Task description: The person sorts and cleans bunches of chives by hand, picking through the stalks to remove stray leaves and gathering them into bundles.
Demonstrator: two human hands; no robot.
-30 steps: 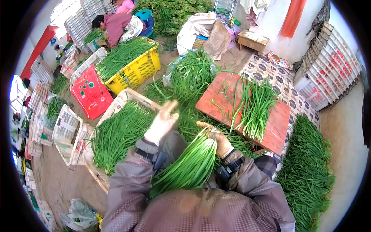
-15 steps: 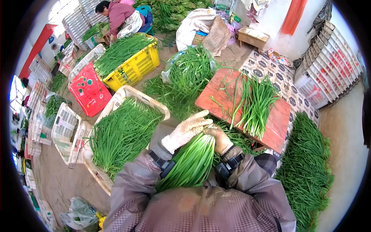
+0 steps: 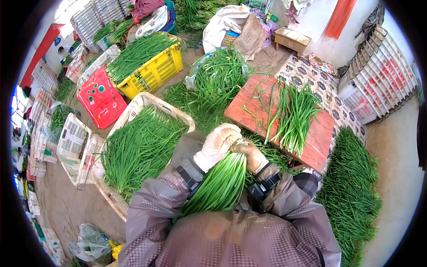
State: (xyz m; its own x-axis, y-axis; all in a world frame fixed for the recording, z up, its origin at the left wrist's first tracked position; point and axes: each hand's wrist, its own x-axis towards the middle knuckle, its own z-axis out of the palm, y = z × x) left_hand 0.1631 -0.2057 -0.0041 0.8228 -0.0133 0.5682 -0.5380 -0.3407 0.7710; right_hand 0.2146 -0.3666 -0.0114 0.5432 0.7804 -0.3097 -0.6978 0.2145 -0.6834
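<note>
A bunch of garlic chives (image 3: 218, 184) lies against my front, pale stem ends pointing away from me and green leaves toward my body. My right hand (image 3: 251, 155), gloved, is wrapped round the stem end of the bunch. At those same stem ends, my gloved left hand (image 3: 219, 146) is closed, its fingertips pinched together close to my right fingers. What exactly lies between the left fingertips is partly hidden. Just beyond my right hand, loose chives (image 3: 296, 120) lie on a red board (image 3: 251, 95).
A cream crate (image 3: 189, 119) heaped with chives stands left, with a yellow crate (image 3: 153, 66) behind it. A bag of chives (image 3: 222, 69) is ahead. A long chive pile (image 3: 349, 196) runs along the right. Stacked white crates (image 3: 378, 84) stand by the wall. Another person (image 3: 147, 6) works at the back.
My left hand's fingers, stretched out before, have curled shut at the stem ends. My right hand keeps its grip. The person at the back is now partly out of view.
</note>
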